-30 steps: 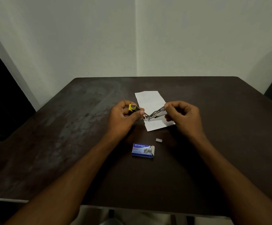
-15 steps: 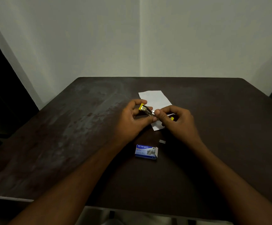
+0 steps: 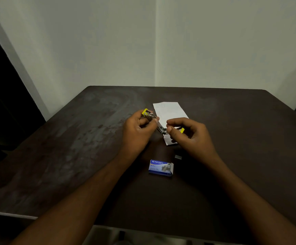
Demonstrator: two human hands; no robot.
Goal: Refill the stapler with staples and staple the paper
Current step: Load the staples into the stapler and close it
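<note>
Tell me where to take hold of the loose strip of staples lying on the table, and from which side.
Pinch the staple strip across its two long sides, coming straight down from above. It lies flat and low on the table, apart from the staple box, so nothing offers a grip from the side. The right hand is nearest, but it and the left hand are both on the stapler.

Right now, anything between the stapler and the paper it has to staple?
Nothing visible. The stapler is held in both hands, left hand and right hand, just above the paper on the table.
</note>
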